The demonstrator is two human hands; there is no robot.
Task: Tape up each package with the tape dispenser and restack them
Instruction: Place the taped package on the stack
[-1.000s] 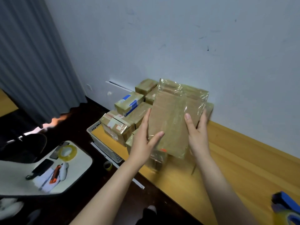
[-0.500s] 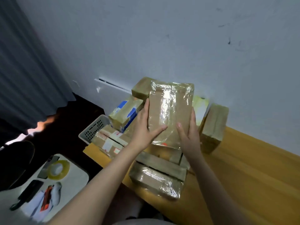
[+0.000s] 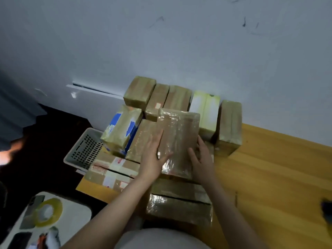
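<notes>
At the far left a grey curtain [image 3: 12,105] hangs over a dark floor [image 3: 46,141]. In the lower corner a low white stand [image 3: 77,218] carries a yellowish tape roll [image 3: 47,212], a dark phone-like slab [image 3: 19,239] and something orange-handled [image 3: 41,239], too blurred to name. A white perforated basket [image 3: 82,150] sits off the counter's left end. Just beside it a labelled box [image 3: 111,171] lies at the counter's very corner, where the edge drops to the floor. Above that box a blue-patched package [image 3: 122,130] leans, tilted toward the basket.

The left hand [image 3: 152,159] lies flat, fingers straight along the left side of the flat taped package [image 3: 179,133], thumb spread over its shiny face. The right hand [image 3: 202,160] does the same on the right side. Neither is clenched; the package is pressed between them. It lies on the middle of the stack, partly over a brown box [image 3: 143,137].

Behind it a row of brown boxes [image 3: 140,90] stands against the wall [image 3: 161,42]. Next come a pale yellow box [image 3: 204,108] and an upright brown box [image 3: 228,126], which stands near the right hand and hems that side in. Nearest the person, a front box [image 3: 179,203] with a dark seam lies between the forearms.

Right of the upright box the wooden counter [image 3: 269,168] gives open room, running back to the wall. A dark blurred shape [image 3: 327,207] sits at the frame's right edge; what it is cannot be told.
</notes>
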